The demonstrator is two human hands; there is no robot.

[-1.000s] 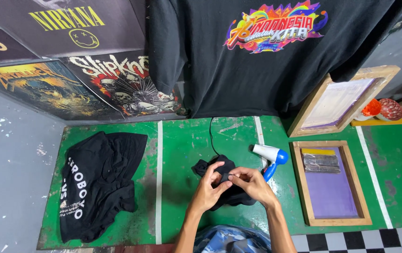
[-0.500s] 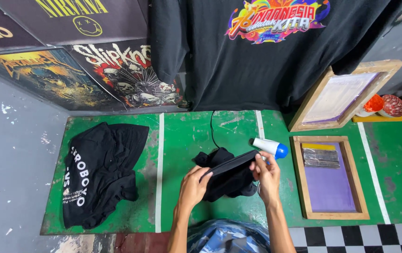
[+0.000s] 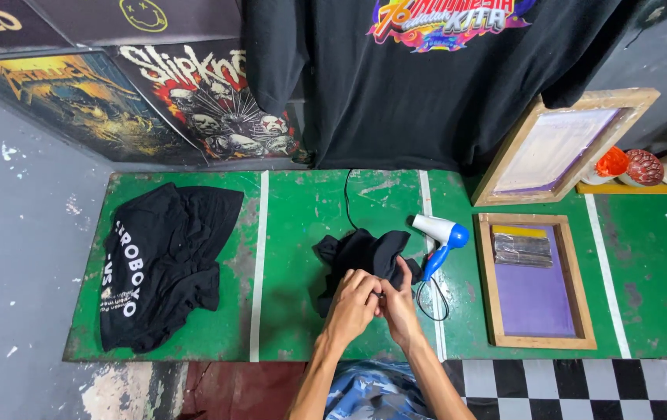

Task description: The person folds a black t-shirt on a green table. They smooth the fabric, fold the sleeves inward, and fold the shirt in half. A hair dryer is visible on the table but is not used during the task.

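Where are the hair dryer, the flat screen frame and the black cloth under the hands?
hair dryer (image 3: 436, 230): head view, white barrel.
flat screen frame (image 3: 487, 288): head view, left wooden rail.
black cloth (image 3: 361, 250): head view, middle.

Grey wall (image 3: 22, 233) paint-flecked; my green bench (image 3: 302, 210) worn, white-striped — checkered floor (image 3: 575, 389) below, printed posters (image 3: 193, 101) above.

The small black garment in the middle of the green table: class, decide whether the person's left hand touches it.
Touching. The head view shows the left hand lying on the small black garment, fingers pressed into its fabric beside the right hand.
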